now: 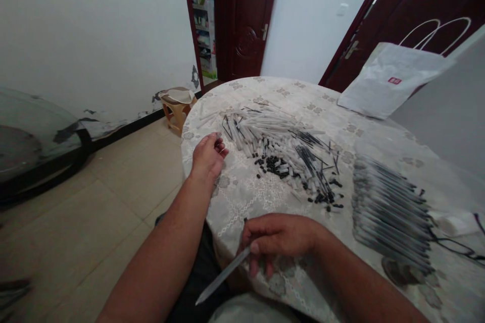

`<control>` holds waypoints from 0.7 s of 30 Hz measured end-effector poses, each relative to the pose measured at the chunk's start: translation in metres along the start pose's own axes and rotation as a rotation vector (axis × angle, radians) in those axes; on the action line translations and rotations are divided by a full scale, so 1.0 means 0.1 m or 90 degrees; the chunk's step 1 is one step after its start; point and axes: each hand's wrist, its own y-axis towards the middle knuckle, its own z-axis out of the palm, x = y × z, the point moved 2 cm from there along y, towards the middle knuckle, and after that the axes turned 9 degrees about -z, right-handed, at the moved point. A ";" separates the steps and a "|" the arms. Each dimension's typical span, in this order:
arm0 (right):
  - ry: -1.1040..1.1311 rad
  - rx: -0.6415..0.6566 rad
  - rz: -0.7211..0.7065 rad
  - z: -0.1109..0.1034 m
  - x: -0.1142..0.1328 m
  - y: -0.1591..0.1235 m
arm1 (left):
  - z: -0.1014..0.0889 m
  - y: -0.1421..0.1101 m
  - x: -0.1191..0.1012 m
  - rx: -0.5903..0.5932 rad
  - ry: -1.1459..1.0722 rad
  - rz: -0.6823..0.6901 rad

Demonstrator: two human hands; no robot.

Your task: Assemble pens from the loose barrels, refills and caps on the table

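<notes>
Low at the table's near edge, my right hand point(282, 237) is closed round a pen point(223, 275). Its pale grey barrel slants down to the left, and a small dark end shows above the fingers. My left hand point(210, 156) rests at the table's left side with curled fingers pressed together; a tiny greyish thing seems to be at the fingertips, too small to name. Just right of it spreads a heap of whitish pen barrels point(246, 136). Thin black refills point(308, 159), small black plugs point(275, 165) and short white pieces lie among them.
A row of dark-filled pens point(390, 212) lies stacked on the right of the round, cloth-covered table point(246, 197). Glasses point(458, 247) and a white roll point(452, 223) lie beyond. A white paper bag point(390, 75) stands at the back right; a stool point(176, 108) stands left.
</notes>
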 end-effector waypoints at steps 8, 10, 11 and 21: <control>-0.211 -0.349 -0.231 -0.25 0.22 -0.04 | -0.01 0.05 -0.04 0.005 0.018 -0.030; -0.292 -0.441 -0.260 -0.37 0.23 -0.09 | 0.01 0.03 0.03 0.025 0.040 -0.038; -0.319 -0.480 -0.268 -0.43 0.21 -0.11 | 0.02 0.02 0.07 0.033 0.051 -0.042; -0.263 -0.752 -0.325 -0.77 0.05 -0.18 | 0.05 -0.11 0.33 0.124 0.128 -0.062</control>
